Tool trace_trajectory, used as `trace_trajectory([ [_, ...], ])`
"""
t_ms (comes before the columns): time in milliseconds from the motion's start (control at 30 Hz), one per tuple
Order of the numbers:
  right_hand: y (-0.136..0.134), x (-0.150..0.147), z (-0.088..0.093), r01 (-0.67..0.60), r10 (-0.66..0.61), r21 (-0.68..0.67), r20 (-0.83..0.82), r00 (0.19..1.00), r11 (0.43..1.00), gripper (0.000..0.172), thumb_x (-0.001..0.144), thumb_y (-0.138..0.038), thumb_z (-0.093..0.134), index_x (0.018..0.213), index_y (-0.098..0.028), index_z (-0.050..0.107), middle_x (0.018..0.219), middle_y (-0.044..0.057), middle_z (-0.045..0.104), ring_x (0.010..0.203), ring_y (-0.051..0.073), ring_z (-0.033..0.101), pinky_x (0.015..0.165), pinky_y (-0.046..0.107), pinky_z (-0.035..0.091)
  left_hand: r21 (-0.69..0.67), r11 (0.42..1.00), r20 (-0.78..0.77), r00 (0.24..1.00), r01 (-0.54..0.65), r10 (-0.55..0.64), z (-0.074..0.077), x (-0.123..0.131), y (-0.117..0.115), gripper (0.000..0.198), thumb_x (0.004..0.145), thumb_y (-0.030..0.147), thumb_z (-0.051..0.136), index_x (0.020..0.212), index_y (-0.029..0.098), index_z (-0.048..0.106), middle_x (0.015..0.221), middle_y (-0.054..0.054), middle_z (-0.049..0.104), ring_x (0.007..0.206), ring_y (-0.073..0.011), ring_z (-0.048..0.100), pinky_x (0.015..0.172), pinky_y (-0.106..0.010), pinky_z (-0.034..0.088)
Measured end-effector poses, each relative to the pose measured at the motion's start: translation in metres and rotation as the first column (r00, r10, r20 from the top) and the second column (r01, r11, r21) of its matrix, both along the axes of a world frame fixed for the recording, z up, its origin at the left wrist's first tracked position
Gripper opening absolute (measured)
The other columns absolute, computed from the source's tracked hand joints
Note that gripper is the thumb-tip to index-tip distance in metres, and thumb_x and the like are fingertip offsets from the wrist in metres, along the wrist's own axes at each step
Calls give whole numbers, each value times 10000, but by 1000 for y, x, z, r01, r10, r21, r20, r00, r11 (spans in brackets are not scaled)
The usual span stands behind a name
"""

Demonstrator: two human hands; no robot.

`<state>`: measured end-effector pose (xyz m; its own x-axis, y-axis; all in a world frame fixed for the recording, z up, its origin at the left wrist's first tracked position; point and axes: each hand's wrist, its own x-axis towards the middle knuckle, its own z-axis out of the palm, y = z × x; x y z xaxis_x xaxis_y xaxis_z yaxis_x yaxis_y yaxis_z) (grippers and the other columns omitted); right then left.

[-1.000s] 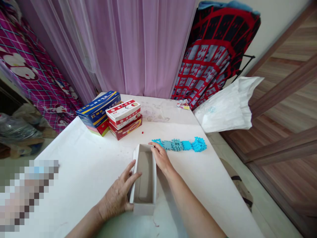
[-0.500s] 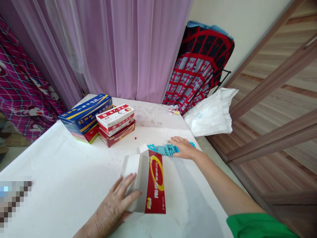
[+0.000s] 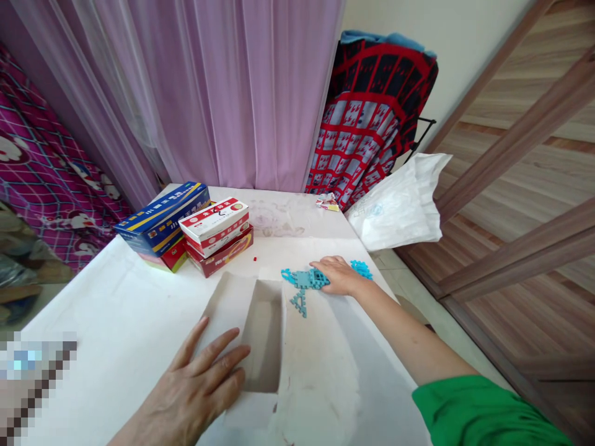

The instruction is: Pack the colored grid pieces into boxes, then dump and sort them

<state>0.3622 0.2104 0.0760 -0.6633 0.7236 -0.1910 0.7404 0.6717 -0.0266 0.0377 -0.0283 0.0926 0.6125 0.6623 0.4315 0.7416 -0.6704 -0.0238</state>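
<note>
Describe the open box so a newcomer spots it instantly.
Start at the white table, near half, where the left hand is spread. The open box lies just right of that hand. Unlike the colourful printed boxes stacked farther back, it gapes upward, showing a plain greyish interior.

Your right hand (image 3: 338,275) hides part of the blue pieces (image 3: 304,279), your left hand (image 3: 198,381) covers part of the box (image 3: 266,328), and a blurred object (image 3: 32,384) is cut off at the left edge.
</note>
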Motion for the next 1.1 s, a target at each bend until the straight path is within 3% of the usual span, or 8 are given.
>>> trace_trajectory([
  [167, 1, 6, -2, 14, -13, 32, -27, 1000, 999, 667, 715, -278, 660, 1356, -186, 502, 1199, 141, 602, 1152, 292, 502, 1009, 396, 305, 26, 999, -30, 998, -47, 48, -24, 20, -8, 159, 947, 377, 508, 938, 306, 650, 1301, 65, 609, 1372, -188, 379, 1209, -529, 27],
  [267, 0, 12, 2, 60, -55, 56, -91, 994, 997, 650, 728, -301, 660, 1351, -200, 505, 1237, 133, 604, 1185, 291, 499, 1020, 397, 308, 53, 994, -55, 994, -90, 93, -31, 26, -14, 203, 953, 301, 490, 1093, 321, 637, 1338, 38, 587, 1358, -202, 405, 1204, -536, 43],
  [400, -8, 11, 14, 102, -94, 28, -213, 973, 994, 633, 741, -343, 657, 1343, -208, 514, 1274, 120, 609, 1200, 290, 525, 1027, 405, 342, 40, 984, -159, 971, -176, 180, -21, 26, -23, 478, 889, 103, 470, 1299, 338, 540, 1392, 20, 557, 1340, -228, 437, 1192, -566, 21],
  [567, -28, -10, 33, 80, -107, -91, -349, 931, 993, 640, 730, -331, 655, 1347, -234, 518, 1329, 83, 595, 1179, 264, 566, 996, 375, 411, -28, 913, -27, 913, -407, 407, -10, 30, -28, 498, 873, 301, 548, 1368, 283, 491, 1434, -90, 512, 1344, -319, 429, 1161, -630, 90],
  [700, -45, -30, 48, 42, -101, -170, -355, 929, 985, 636, 708, -285, 670, 1325, -202, 540, 1290, 86, 619, 1132, 246, 594, 965, 340, 435, -90, 915, -21, 919, -394, 394, -14, 33, -29, 618, 784, 197, 604, 1384, 251, 465, 1499, -118, 419, 1372, -331, 387, 1093, -516, 373],
  [767, -53, -39, 58, 18, -81, -177, -358, 930, 984, 639, 701, -274, 681, 1320, -196, 543, 1277, 88, 623, 1117, 242, 598, 955, 328, 436, -115, 921, -18, 928, -372, 373, -17, 34, -28, 620, 748, 150, 601, 1353, 224, 485, 1516, -123, 389, 1398, -326, 349, 1054, -449, 442],
  [933, -76, -74, 74, -117, 50, -163, -370, 928, 980, 626, 707, -272, 701, 1306, -198, 535, 1232, 82, 635, 1085, 222, 599, 929, 304, 427, -141, 928, -52, 938, -346, 342, -17, 35, -23, 576, 721, 118, 591, 1291, 173, 523, 1438, -120, 495, 1411, -328, 328, 1075, -446, 439],
  [1100, -88, -105, 60, -227, 208, -70, -215, 954, 971, 583, 718, -300, 725, 1260, -186, 544, 1175, 118, 649, 1064, 254, 599, 912, 353, 401, -237, 905, -101, 935, -353, 339, -9, 37, -20, 557, 752, 146, 584, 1304, 177, 512, 1437, -109, 506, 1420, -310, 319, 1114, -454, 395],
])
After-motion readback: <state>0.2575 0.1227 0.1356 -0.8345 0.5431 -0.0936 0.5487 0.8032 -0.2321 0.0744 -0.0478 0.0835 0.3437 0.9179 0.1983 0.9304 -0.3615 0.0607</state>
